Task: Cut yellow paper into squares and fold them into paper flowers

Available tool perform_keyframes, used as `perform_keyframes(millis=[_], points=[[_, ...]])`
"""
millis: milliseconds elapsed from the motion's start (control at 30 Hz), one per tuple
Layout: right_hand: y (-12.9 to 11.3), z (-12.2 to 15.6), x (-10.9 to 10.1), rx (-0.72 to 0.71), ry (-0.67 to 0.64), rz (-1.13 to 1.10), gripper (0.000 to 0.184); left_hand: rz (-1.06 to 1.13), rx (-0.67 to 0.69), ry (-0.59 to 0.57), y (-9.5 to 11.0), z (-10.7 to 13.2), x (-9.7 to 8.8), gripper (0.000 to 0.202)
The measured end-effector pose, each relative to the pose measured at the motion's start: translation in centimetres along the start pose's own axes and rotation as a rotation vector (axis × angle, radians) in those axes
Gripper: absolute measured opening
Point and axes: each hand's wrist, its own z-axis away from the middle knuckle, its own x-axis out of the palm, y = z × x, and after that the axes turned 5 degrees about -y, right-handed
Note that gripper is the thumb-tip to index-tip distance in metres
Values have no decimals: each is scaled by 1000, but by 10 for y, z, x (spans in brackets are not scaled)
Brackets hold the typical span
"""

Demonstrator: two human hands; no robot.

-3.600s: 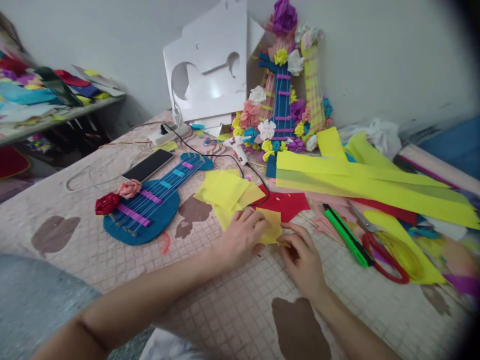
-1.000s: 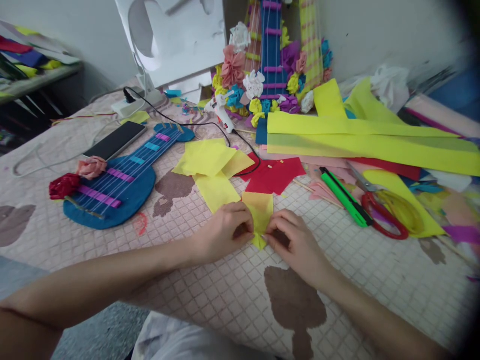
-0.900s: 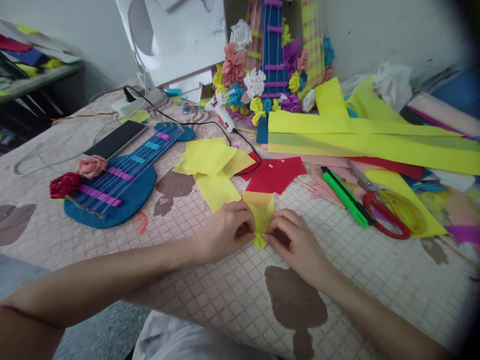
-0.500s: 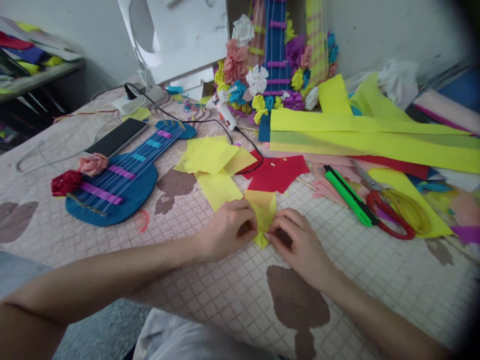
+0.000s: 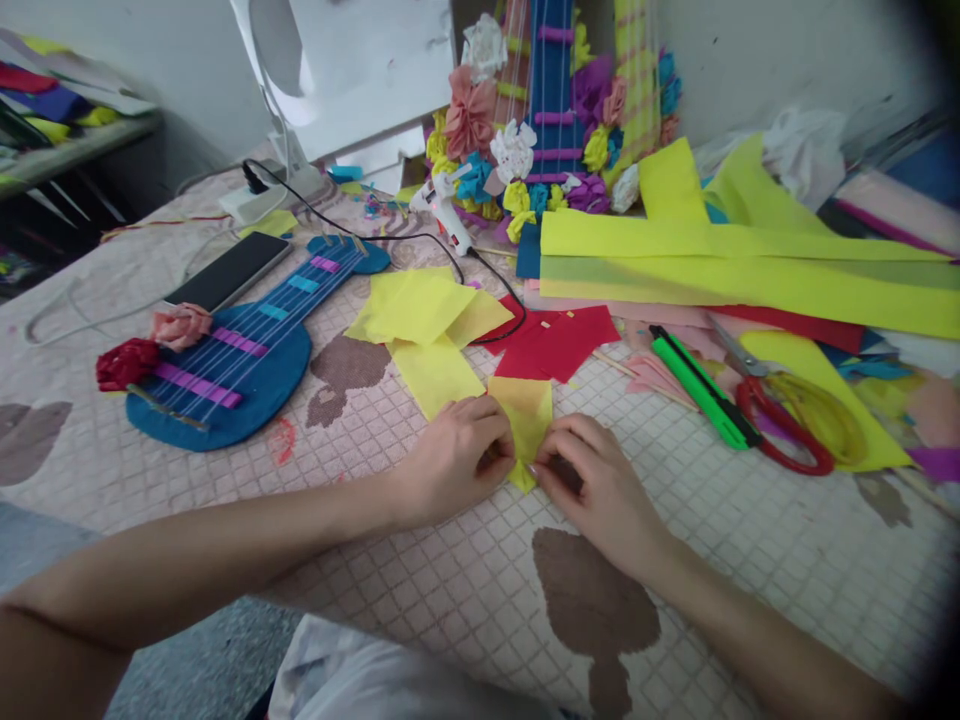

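Note:
My left hand (image 5: 448, 462) and my right hand (image 5: 596, 492) meet over a small yellow paper piece (image 5: 527, 415) lying on the patterned cloth (image 5: 465, 600). Both hands pinch its lower, gathered end between fingers and thumbs; the upper part fans out flat toward the red paper squares (image 5: 559, 342). More yellow paper squares (image 5: 421, 315) lie just beyond my left hand.
A blue felt guitar (image 5: 240, 355) with red and pink roses lies at left, a phone (image 5: 229, 270) beside it. A glue gun (image 5: 448, 212) with its black cord, a green utility knife (image 5: 701, 385), red-handled scissors (image 5: 780, 425) and long yellow paper strips (image 5: 742, 265) lie around. A flower-covered guitar (image 5: 551, 110) stands at the back.
Since the earliest frame, the yellow piece has come nearer to me, its lower end gathered between my fingers. In the last second the hands have barely shifted.

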Motion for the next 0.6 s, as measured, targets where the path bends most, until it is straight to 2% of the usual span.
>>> perform_keyframes(millis=[600], points=[[1,0,1,0,4,-14,11,12,-22,-13,1,-1,-1,5]])
